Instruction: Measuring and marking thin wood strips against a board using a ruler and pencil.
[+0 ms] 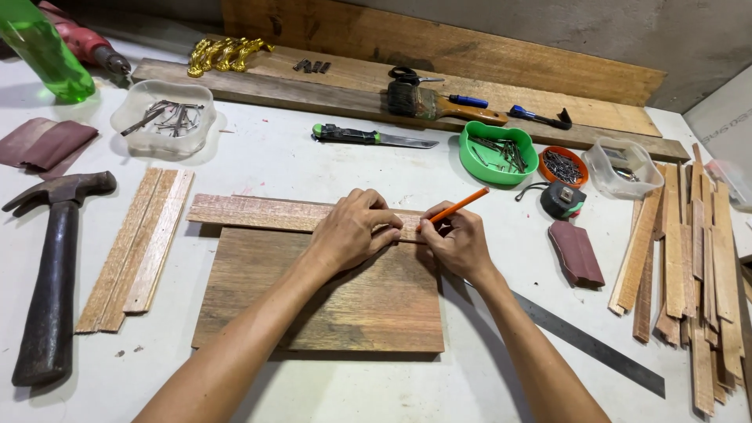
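Head camera showed the left hand pressed flat, fingers spread, on a narrow reddish wooden strip lying across the far edge of a brown rectangular wooden board mid-counter, while the right hand pinched an orange pencil against the strip's right end.

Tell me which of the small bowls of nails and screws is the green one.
The green bowl sits right of the utility knife, holding dark nails. The two clear tubs are see-through, and the small round dish beside it is orange.
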